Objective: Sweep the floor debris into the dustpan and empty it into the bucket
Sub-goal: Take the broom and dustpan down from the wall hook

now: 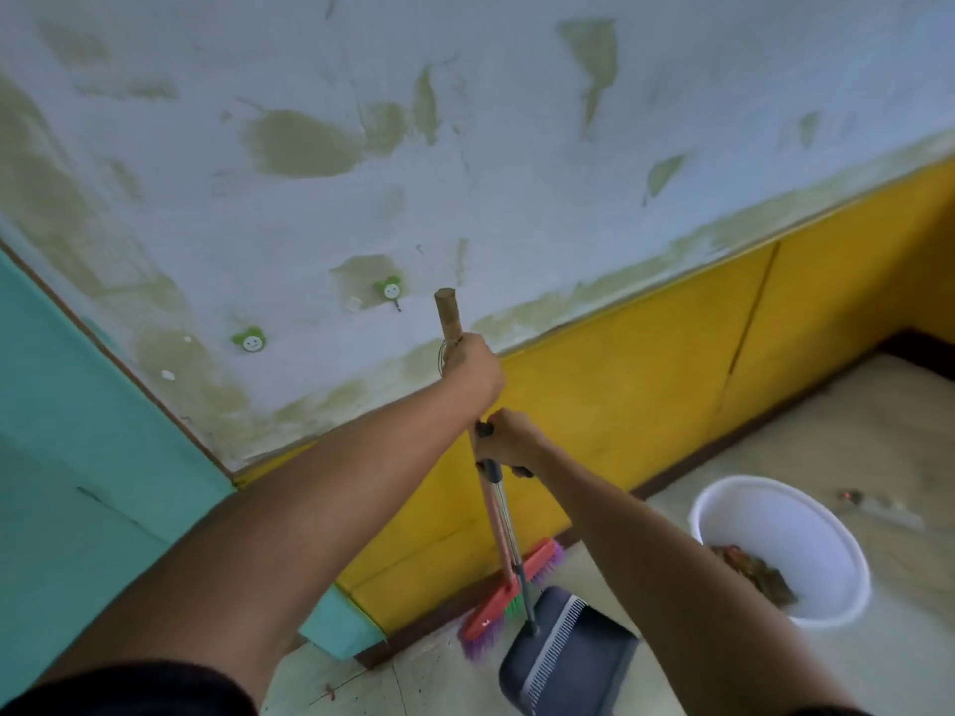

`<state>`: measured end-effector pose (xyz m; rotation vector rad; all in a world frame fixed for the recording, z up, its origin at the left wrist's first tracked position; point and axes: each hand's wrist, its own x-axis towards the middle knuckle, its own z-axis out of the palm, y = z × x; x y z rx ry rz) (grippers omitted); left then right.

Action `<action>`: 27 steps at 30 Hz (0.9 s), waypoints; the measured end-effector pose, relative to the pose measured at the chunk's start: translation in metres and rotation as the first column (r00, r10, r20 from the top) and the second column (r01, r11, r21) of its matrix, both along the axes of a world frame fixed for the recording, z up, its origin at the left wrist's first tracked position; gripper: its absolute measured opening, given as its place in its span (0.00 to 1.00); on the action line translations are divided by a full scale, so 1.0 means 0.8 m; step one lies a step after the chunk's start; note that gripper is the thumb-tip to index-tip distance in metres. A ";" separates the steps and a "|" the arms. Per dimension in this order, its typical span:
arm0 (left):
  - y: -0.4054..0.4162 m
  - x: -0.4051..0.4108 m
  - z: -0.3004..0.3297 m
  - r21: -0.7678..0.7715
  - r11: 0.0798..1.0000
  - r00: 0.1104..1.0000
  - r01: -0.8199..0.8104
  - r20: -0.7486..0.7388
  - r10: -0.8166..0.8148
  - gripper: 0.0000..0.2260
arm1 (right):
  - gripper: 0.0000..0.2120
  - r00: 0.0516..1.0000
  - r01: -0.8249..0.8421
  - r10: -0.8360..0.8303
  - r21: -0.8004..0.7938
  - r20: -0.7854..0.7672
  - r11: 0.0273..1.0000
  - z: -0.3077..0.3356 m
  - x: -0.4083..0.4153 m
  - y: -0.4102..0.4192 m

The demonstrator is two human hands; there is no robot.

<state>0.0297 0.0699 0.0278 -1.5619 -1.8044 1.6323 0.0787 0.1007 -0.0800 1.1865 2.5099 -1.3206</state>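
At the foot of the yellow wall the dustpan stands on the floor, the broom head just behind it. The left hand is closed around the broom stick, the right hand around the dustpan handle. I judge short strokes toward the pan are best. The bucket stands near on the right, with free floor between; the wall limits the broom behind.

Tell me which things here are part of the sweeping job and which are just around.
Part of the job:
- broom, held by the left hand
- dustpan, its handle in the right hand
- white bucket, debris already inside

Just around:
- two green smiley wall hooks
- small scrap on the floor behind the bucket
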 end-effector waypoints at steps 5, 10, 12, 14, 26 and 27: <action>-0.017 0.026 0.010 0.052 0.943 0.941 0.329 0.067 -0.332 0.07 | 0.07 0.995 0.022 -0.030 0.086 0.092 0.996 0.010 0.107 -0.001; -0.010 0.071 0.027 0.113 0.866 0.865 0.488 0.069 -0.497 0.06 | 0.03 0.948 0.107 -0.154 0.180 0.277 0.978 -0.001 0.251 0.001; 0.002 0.122 0.025 0.128 0.817 0.813 0.563 0.094 -0.575 0.06 | 0.05 0.888 0.089 -0.202 0.276 0.413 0.957 0.000 0.291 -0.008; 0.014 0.185 0.015 0.120 0.758 0.750 0.641 0.113 -0.652 0.06 | 0.07 0.829 0.084 -0.258 0.344 0.497 0.935 0.001 0.327 -0.016; 0.056 0.483 -0.039 0.093 0.450 0.441 0.888 0.102 -0.892 0.11 | 0.25 0.496 0.355 -0.792 0.750 0.356 0.559 -0.004 0.584 -0.093; 0.057 0.502 -0.045 0.089 0.443 0.434 0.892 0.097 -0.895 0.10 | 0.27 0.490 0.392 -0.800 0.732 0.347 0.558 -0.004 0.605 -0.097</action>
